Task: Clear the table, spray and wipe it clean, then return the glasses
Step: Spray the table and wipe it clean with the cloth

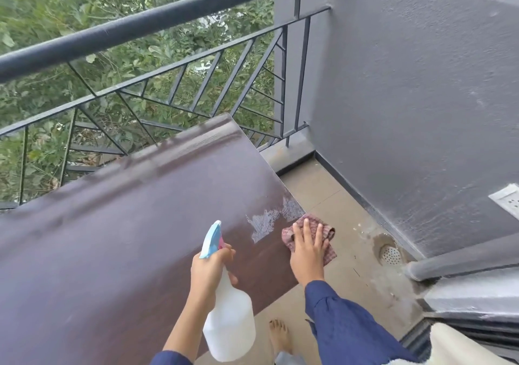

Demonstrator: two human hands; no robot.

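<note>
A dark brown table (126,238) fills the lower left of the head view, its top bare. A wet, foamy patch (266,222) shines near its right edge. My left hand (209,273) grips the neck of a white spray bottle (229,319) with a blue and pink trigger head, held above the table. My right hand (307,248) lies flat with straight fingers on a red checked cloth (323,231), pressing it at the table's right edge. No glasses are in view.
A black metal railing (157,22) runs behind the table with green trees beyond. A grey wall (407,97) stands on the right. The tiled floor holds a round drain (390,253), a grey pipe (460,263) and my bare foot (279,335).
</note>
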